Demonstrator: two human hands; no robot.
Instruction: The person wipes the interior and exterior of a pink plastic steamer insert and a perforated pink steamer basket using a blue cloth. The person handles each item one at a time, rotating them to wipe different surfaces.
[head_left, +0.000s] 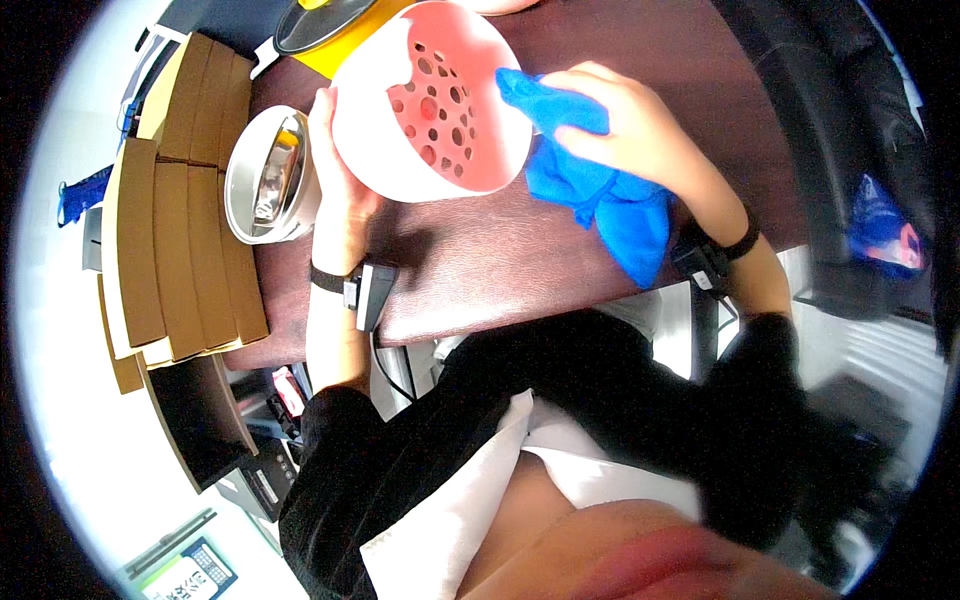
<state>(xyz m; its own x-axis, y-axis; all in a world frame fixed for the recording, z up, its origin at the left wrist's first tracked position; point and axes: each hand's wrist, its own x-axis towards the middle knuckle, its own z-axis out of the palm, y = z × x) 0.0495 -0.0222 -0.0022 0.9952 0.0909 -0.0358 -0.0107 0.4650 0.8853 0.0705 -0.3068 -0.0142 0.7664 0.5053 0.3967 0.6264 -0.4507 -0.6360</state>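
My left hand (341, 161) grips the near left side of a round white bowl-like container (367, 142) with a pink interior full of round holes of mixed sizes. The container is tilted above the table, its opening turned to the right. In my right hand (615, 124) is a bright blue cloth (562, 112), pinched between thumb and fingers. One end of the cloth is at the container's right rim; the rest hangs down towards the table edge. Whether the cloth presses on the rim I cannot tell. The far fingers of my left hand are hidden behind the container.
A white oval container (234, 187) with a shiny metallic inside stands left of my left wrist. Beyond it is a yellow pot (322, 58) with a dark glass lid. Stacked brown cardboard boxes (184, 255) line the left side of the dark reddish table (465, 262). A black chair-like object (817, 112) is at right.
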